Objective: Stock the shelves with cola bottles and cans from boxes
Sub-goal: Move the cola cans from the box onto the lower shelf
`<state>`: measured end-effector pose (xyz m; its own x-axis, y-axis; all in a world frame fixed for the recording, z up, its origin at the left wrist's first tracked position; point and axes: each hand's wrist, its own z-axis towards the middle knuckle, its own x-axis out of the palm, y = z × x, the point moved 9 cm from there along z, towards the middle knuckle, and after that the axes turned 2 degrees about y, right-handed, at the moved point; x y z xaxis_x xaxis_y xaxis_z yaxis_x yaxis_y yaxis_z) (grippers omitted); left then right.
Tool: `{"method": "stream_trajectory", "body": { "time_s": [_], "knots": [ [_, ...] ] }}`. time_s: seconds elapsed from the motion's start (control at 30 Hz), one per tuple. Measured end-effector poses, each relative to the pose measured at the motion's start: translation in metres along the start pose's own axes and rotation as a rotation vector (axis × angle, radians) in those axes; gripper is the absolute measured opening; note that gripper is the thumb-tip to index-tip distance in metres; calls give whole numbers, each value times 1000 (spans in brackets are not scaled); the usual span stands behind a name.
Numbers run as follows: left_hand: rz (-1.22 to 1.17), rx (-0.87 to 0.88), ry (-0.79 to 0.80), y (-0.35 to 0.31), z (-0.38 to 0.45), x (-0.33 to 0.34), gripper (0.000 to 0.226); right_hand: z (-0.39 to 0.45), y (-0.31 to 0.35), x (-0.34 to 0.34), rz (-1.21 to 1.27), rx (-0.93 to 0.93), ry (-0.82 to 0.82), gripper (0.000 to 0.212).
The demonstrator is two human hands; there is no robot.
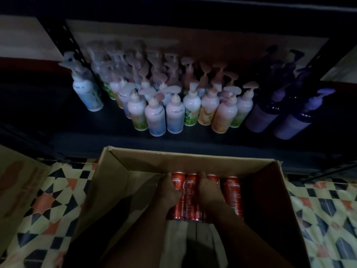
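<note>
The left hand (171, 190) is inside the cardboard box (212, 163), and its fingers curl over the far end of the leftmost red can (176, 200), so it grips this can. The right hand (209, 192) is just beside it, and its fingers curl in the same way over the top of another can (212, 179) in the row. Both forearms reach into the box from the near side.

The red cans stand close together in one row at the far wall of the box, touching each other. One can (231, 192) at the right end of the row is free of the hands. The box sits on a floor with patterned tiles (54, 200).

Beyond the box there is a dark low shelf (58, 120). On it stand many pump bottles (174, 115) with white bodies, and at the right some purple pump bottles (293, 122). The picture is dim and the far bottles are blurred.
</note>
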<state>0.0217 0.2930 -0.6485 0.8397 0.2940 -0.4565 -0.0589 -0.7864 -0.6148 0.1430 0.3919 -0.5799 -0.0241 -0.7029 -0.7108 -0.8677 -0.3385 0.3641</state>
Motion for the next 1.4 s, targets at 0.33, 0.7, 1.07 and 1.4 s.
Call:
{"method": "stream_trajectory", "body": {
  "time_s": [0.33, 0.7, 1.07, 1.4],
  "knots": [
    [-23, 68, 64, -5, -7, -1, 81, 9, 6, 16, -104, -23, 107, 91],
    [-139, 216, 107, -17, -40, -17, 62, -16, 10, 14, 113, -172, 81, 96],
    [-171, 443, -100, -62, -124, -65, 85, -78, 3, -39, 633, -366, -123, 83],
    [-215, 742, -247, -154, -210, -124, 77, -165, 36, -140, 777, -483, -368, 65]
  ]
}}
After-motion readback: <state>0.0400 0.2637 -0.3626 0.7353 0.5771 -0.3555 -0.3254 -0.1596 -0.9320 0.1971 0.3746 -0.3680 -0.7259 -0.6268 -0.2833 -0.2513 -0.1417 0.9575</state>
